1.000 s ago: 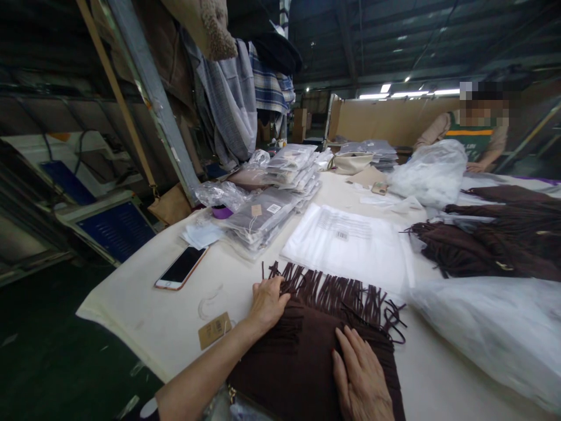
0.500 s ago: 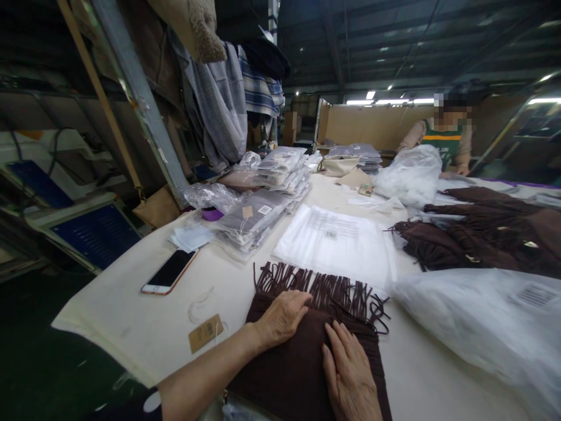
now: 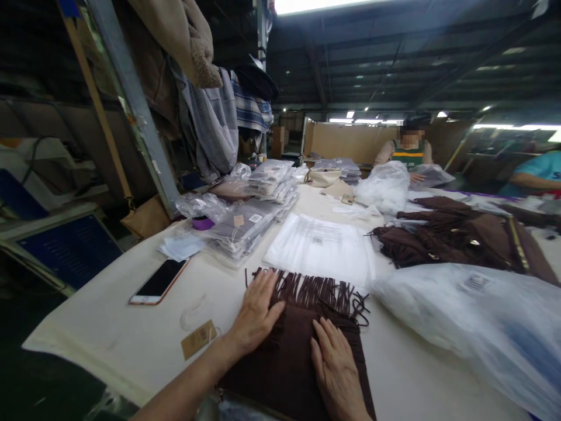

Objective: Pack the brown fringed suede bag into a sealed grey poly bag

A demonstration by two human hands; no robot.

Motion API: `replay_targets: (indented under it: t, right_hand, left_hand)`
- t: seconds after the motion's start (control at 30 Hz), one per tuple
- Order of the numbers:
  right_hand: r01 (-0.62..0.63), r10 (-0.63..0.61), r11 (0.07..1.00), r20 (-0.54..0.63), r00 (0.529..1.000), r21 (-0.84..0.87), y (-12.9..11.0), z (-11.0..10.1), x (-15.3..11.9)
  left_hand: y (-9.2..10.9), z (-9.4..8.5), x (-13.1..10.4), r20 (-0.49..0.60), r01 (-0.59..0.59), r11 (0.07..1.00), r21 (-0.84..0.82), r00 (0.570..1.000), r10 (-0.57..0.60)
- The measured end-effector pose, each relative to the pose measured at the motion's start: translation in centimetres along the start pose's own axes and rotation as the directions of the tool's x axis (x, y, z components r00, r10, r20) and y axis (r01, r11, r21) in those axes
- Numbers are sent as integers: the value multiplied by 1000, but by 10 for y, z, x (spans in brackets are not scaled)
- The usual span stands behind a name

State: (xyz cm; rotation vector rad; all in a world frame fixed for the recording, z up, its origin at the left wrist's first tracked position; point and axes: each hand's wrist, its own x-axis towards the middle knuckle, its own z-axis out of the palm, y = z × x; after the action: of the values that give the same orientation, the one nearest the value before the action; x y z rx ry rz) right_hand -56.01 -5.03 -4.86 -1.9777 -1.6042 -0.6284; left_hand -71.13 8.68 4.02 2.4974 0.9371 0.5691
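Note:
A dark brown fringed piece (image 3: 291, 362), fabric or soft leather, lies flat on the table in front of me, its strands pointing away. My left hand (image 3: 256, 313) rests on its left edge near the fringe, fingers stretched out. On the right part of the same piece my right hand (image 3: 335, 362) lies flat, palm down, holding nothing. A brown cardboard tag (image 3: 198, 340) with a string lies just left of my left forearm. Past the fringe is a stack of white plastic bags (image 3: 322, 248) with a printed barcode.
A phone (image 3: 158, 282) lies at the left by bagged grey goods (image 3: 245, 225). Brown fringed bags (image 3: 464, 240) are heaped at the right behind a large clear plastic bag (image 3: 460, 310). A co-worker (image 3: 407, 152) handles plastic across the table; another person's sleeve (image 3: 541, 166) shows far right.
My left hand has moved left to the edge of the brown piece and its fingers have straightened. My right hand stays flat on it. The camera view has shifted slightly.

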Motion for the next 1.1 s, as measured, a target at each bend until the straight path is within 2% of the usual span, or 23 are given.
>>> replay_targets:
  t: [0.03, 0.07, 0.17, 0.23, 0.37, 0.57, 0.8, 0.9, 0.97, 1.0, 1.03, 1.07, 1.1]
  right_hand:
    - [-8, 8, 1000, 17, 1000, -4, -1, -1, 1]
    - [-14, 15, 1000, 27, 1000, -7, -2, -3, 1]
    - [-23, 23, 999, 33, 999, -23, -5, -5, 3]
    - [-35, 36, 999, 37, 999, -26, -6, -6, 4]
    - [-53, 53, 998, 35, 998, -17, -8, -7, 2]
    - [-67, 69, 997, 39, 997, -35, -11, -11, -5]
    - [-4, 5, 997, 19, 1000, -80, -12, -23, -12]
    - [7, -7, 1000, 28, 1000, 12, -8, -30, -11]
    - [-109, 96, 980, 86, 992, 167, 4, -42, -8]
    - [-232, 205, 938, 126, 970, 258, 14, -51, -5]
    - [-387, 342, 857, 187, 921, 339, 27, -59, -3]
    - [-555, 493, 730, 256, 832, 398, 41, -68, 0]
    - [-702, 614, 568, 345, 709, 431, 57, -75, 2]
  left_hand:
    - [-9, 0, -4, 32, 83, 995, 51, 996, -85]
    - [-16, 2, -7, 91, 109, 990, 94, 989, -118]
    - [-20, 11, -18, 277, -7, 988, 153, 960, -36]
    - [-13, 15, -23, 315, -77, 982, 172, 949, 19]
    - [-4, 21, -25, 316, -144, 973, 179, 945, 82]
    - [-14, 27, -26, 322, -206, 966, 157, 935, 147]
    - [-16, 39, -45, 272, -268, 950, 162, 937, 218]
    - [-15, 33, -47, 265, -272, 956, 112, 935, 235]
    - [-20, 18, -39, 205, -230, 973, 24, 954, 220]
    - [-26, 7, -33, 134, -159, 986, -41, 977, 163]
    - [-33, -4, -26, 61, -46, 992, -119, 997, 53]
    - [-42, -15, -20, -34, 115, 967, -226, 991, -126]
    - [-52, -25, -13, -33, 302, 889, -345, 942, -333]
